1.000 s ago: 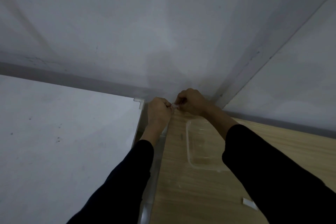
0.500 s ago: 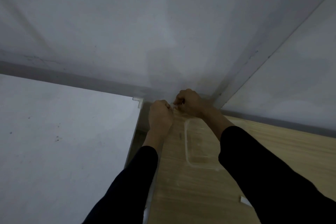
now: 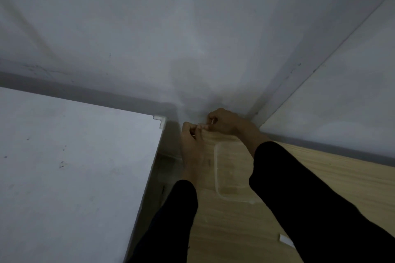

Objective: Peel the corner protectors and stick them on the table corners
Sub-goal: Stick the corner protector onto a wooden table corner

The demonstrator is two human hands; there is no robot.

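Observation:
My left hand [image 3: 190, 134] and my right hand [image 3: 222, 120] meet at the far left corner of the wooden table [image 3: 310, 181], close to the wall. Both have curled fingers and pinch a small clear corner protector [image 3: 201, 127] between their fingertips; most of it is hidden by the fingers. A clear corner protector [image 3: 160, 120] is stuck on the far right corner of the white table [image 3: 74, 166] to the left.
A clear plastic tray [image 3: 226, 177] lies on the wooden table under my right forearm. A small white scrap [image 3: 285, 240] lies near the front. A narrow gap separates the two tables. Grey walls stand just behind both.
Both hands stayed together at the wooden table's corner. The view shifted slightly, and the fingertips of both hands now pinch closer together over the corner.

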